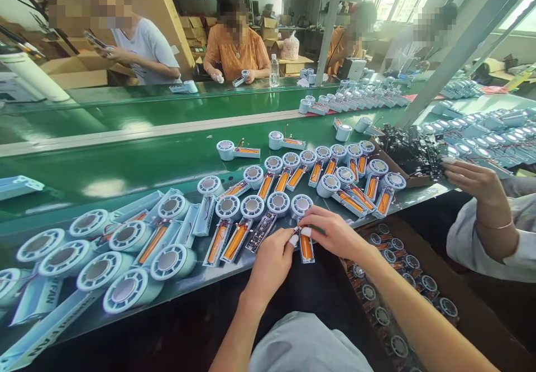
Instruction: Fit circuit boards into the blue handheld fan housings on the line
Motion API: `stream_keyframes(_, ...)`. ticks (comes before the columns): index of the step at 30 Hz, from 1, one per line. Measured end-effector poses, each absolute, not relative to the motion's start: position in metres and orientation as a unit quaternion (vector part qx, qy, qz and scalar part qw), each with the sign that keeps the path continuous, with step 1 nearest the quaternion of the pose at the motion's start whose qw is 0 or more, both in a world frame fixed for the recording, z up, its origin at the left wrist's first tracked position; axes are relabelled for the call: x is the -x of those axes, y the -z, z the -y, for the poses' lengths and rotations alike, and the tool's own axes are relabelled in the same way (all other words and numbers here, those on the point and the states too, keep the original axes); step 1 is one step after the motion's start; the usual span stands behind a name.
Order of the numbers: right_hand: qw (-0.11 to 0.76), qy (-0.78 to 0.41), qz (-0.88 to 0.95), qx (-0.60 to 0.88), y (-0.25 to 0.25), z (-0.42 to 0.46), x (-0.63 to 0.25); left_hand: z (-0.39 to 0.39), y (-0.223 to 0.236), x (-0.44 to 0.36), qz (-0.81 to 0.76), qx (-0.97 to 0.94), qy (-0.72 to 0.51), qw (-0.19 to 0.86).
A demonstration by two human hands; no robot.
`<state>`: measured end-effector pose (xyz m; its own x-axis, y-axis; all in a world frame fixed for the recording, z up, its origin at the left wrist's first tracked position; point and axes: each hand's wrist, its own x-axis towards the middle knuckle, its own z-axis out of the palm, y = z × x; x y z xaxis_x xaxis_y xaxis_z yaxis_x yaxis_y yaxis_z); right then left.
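My left hand (pixel 273 263) and my right hand (pixel 335 229) meet over a light-blue handheld fan (pixel 301 204) at the bench's near edge. Its round head faces up, and an orange strip shows in its open handle. White covers sit on some of my fingertips. Both hands are closed in a pinch. A thin dark-green edge, like a circuit board's, shows under my right fingers. What my left fingertips pinch is too small to make out. Just left, a dark circuit board (pixel 262 231) lies over the handle of another fan (pixel 278 203).
Rows of fans (pixel 228 207) cover the bench around my hands. At right, a co-worker's hand (pixel 475 179) reaches by a box of dark parts (pixel 412 148). A carton with more fan parts (pixel 389 256) lies below right. People sit across the green bench (pixel 167 132).
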<state>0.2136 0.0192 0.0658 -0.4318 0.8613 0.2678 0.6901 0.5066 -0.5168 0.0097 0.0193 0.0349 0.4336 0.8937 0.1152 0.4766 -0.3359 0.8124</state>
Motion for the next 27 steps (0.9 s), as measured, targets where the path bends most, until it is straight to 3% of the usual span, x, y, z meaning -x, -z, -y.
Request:
stream_keyframes(5, 0.355, -0.235, 0.688, 0.587, -0.064, 0.002, -0.229, -0.006, -0.026, -0.013, -0.527, -0.688, -0.32, 0.384)
stream_keyframes(9, 0.312, -0.29, 0.689, 0.586, -0.057, 0.019, -0.216, 0.003, -0.024, -0.017, -0.544, -0.652, -0.345, 0.4)
stream_keyframes(14, 0.287, -0.256, 0.721, 0.577, -0.054, 0.019, -0.196, 0.006, -0.025, -0.02, -0.544, -0.642, -0.369, 0.394)
stream_keyframes(22, 0.41, -0.397, 0.595, 0.567, -0.044, -0.008, -0.222, 0.008, -0.02, -0.016, -0.496, -0.696, -0.343, 0.389)
stream_keyframes(25, 0.387, -0.386, 0.643, 0.536, -0.049, -0.012, -0.227, 0.006, -0.019, -0.013, -0.49, -0.703, -0.325, 0.4)
stream_keyframes(27, 0.323, -0.344, 0.734, 0.489, -0.057, -0.011, -0.226, 0.003, -0.019, -0.011, -0.481, -0.685, -0.341, 0.429)
